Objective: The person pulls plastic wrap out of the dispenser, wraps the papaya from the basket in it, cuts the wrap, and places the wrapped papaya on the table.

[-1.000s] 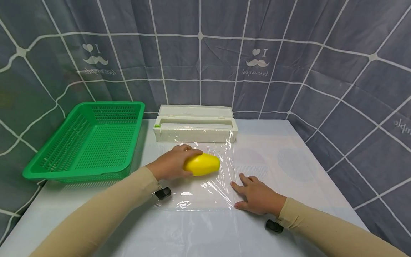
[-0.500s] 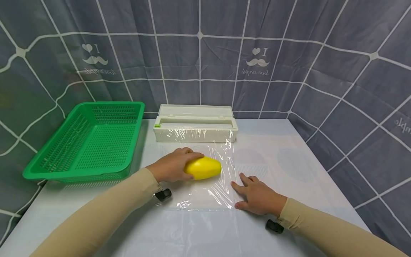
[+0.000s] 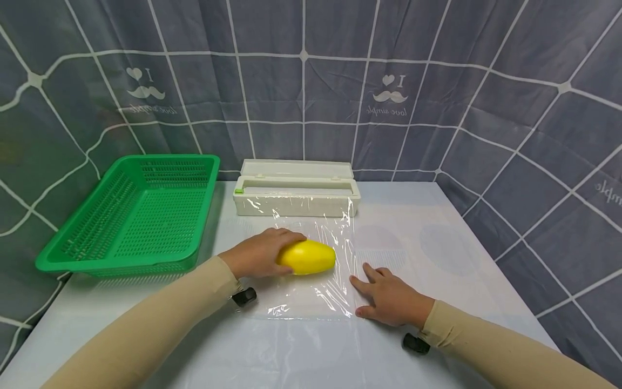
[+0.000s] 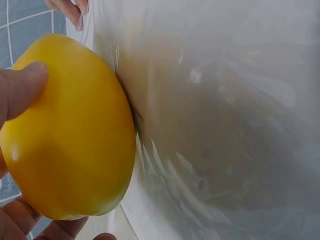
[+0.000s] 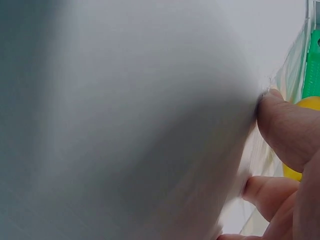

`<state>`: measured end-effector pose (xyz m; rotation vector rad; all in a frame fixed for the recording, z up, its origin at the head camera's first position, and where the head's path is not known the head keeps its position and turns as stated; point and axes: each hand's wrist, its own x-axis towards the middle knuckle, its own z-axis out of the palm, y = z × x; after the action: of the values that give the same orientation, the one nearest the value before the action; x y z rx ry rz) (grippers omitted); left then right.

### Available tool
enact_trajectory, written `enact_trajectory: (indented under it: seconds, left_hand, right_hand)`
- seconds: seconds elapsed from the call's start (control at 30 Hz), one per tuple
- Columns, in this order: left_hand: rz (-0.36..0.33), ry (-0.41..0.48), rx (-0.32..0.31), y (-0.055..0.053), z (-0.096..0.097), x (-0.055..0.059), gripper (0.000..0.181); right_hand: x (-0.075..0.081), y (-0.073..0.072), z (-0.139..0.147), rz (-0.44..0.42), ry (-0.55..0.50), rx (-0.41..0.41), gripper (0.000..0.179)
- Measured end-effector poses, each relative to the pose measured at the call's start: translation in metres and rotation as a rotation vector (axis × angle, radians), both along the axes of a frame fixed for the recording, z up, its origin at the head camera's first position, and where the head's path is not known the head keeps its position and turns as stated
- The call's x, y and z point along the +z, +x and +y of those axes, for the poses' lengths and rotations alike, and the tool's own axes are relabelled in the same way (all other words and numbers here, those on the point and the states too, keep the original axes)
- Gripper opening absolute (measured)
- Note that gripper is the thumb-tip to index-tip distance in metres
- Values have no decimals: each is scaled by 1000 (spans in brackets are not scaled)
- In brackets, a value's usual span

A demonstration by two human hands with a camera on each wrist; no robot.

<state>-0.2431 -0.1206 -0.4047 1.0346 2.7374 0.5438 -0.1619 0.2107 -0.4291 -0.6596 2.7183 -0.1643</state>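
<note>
My left hand (image 3: pixel 259 254) grips a smooth, yellow oblong fruit (image 3: pixel 310 257) from its left end, thumb on the near side and fingers over the far side. In the left wrist view the fruit (image 4: pixel 82 135) lies against a sheet of cling film (image 4: pixel 200 165), its rounded end showing past the thumb. The clear cling film (image 3: pixel 291 300) stretches flat over the white table from the cling film dispenser (image 3: pixel 296 206). At the film's right edge rests my right hand (image 3: pixel 391 298), fingers spread, fingertips down; the right wrist view shows its thumb (image 5: pixel 287 130) at the film edge.
Behind the film, the white dispenser's lid (image 3: pixel 297 168) stands raised, with a small green piece at its left end. A green perforated basket (image 3: pixel 206 216) sits on the left of the table (image 3: pixel 437 216). A grey checked curtain (image 3: pixel 330 92) encloses the back and sides.
The left hand has brought the yellow fruit slightly toward the front of the film. The right hand has stayed at the film's edge.
</note>
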Motion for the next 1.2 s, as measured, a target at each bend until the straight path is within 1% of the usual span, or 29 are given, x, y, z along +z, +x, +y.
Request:
enact_trajectory:
  seconds: [0.4, 0.6, 0.73, 0.87, 1.0, 1.2]
  left_hand:
    - [-2, 23, 5, -1, 2, -7, 76]
    - [-18, 26, 17, 0, 1, -6, 77]
    - [-22, 29, 26, 0, 0, -6, 76]
    - [-28, 27, 26, 1, 0, -6, 77]
    - [-19, 17, 21, 1, 0, -6, 78]
    - [-15, 12, 18, 1, 0, -5, 76]
  right_hand:
    - [-4, 4, 1, 14, 9, 25, 75]
    - [-5, 4, 0, 15, 48, 14, 77]
    - [-4, 7, -1, 35, 45, 21, 78]
    - [-2, 10, 0, 58, 35, 32, 80]
    - [1, 13, 2, 54, 9, 36, 84]
    - [5, 13, 7, -16, -82, 25, 91]
